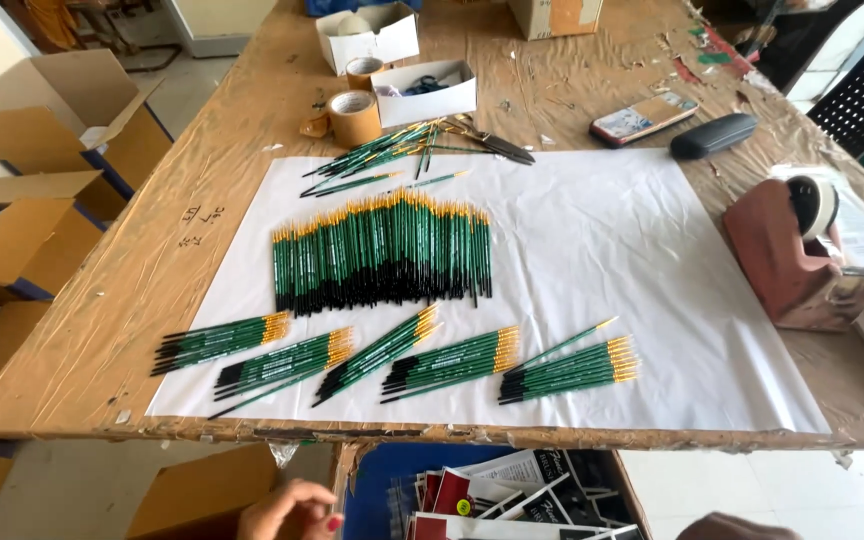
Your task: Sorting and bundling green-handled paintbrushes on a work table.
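On a white paper sheet (pixel 592 260) lies a wide row of green paintbrushes (pixel 382 250) with gold ferrules and black ends. Below it sit several small bundles of the same brushes (pixel 452 362), and a loose pile (pixel 392 155) rests at the sheet's far edge. My left hand (pixel 287 510) hangs below the table's front edge, fingers curled, with nothing visible in it. Only a sliver of my right hand (pixel 737 526) shows at the bottom edge. Neither hand touches the brushes.
Brown tape rolls (pixel 354 115), white boxes (pixel 424 92), scissors (pixel 497 145), a phone (pixel 644 117) and a dark case (pixel 714 135) lie at the back. A red tape dispenser (pixel 790 255) stands at right. Cardboard boxes (pixel 42 190) sit left; a blue bin of printed cards (pixel 492 495) sits below.
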